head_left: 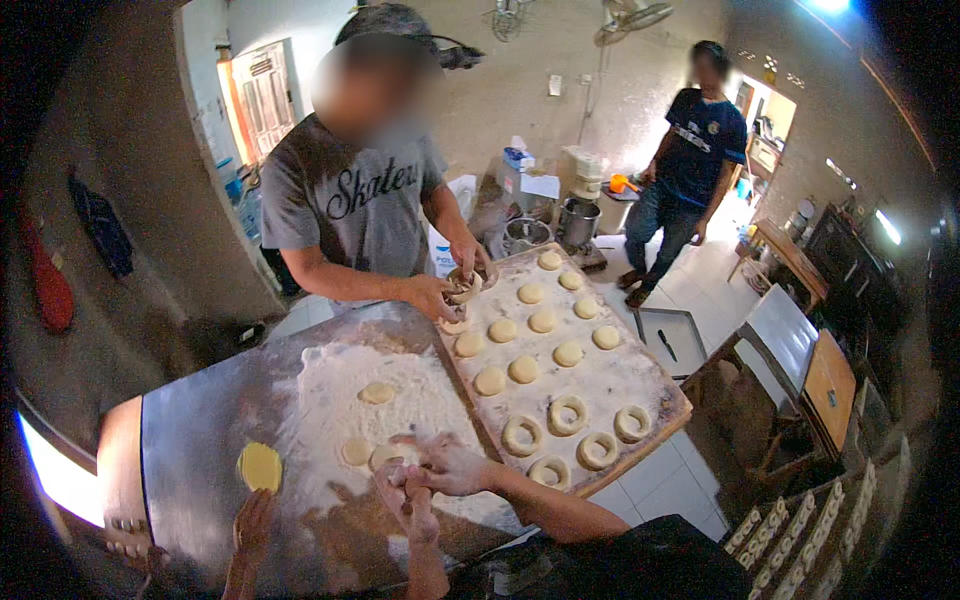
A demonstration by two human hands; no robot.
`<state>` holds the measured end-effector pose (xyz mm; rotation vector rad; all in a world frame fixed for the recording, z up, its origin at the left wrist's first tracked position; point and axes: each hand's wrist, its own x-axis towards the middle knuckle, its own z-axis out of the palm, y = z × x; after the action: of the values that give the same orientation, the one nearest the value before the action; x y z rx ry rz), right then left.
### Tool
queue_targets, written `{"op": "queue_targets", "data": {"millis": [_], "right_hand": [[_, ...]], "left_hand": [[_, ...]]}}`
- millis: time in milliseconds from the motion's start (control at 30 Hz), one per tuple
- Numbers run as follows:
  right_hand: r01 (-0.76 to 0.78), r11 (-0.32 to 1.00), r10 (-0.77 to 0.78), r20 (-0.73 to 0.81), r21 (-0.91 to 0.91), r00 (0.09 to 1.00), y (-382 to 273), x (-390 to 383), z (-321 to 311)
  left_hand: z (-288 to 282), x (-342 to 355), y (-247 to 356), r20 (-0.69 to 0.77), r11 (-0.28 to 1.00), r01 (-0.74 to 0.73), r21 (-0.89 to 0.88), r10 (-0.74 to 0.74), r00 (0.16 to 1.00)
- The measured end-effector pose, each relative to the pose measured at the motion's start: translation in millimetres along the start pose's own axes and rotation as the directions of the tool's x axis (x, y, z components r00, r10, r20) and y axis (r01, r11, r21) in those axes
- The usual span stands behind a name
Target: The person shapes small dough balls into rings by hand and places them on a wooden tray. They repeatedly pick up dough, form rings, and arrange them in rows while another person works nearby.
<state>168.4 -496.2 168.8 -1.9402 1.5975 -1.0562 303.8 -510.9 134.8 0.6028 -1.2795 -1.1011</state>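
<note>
Where both floury hands meet at lower centre, the left hand (405, 490) and right hand (450, 465) pinch a soft, stretchy dough piece (415, 462) in their fingers; it probably needs gentle edge grips.

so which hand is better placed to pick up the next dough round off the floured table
Left, probably. The left hand sits right beside the dough rounds in the flour, while the right hand is on the side nearer the wooden board. Both hands meet over one piece, so it is close.
</note>
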Motion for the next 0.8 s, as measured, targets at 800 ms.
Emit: {"op": "queue_targets", "data": {"millis": [800], "right_hand": [[0.282,0.257,0.688,-0.380,0.924,0.618,95.1,-250.3,-239.8]], "left_hand": [[328.5,-110.1,22.6,0.656,0.906,-0.181,0.382,-0.128,0.744]]}}
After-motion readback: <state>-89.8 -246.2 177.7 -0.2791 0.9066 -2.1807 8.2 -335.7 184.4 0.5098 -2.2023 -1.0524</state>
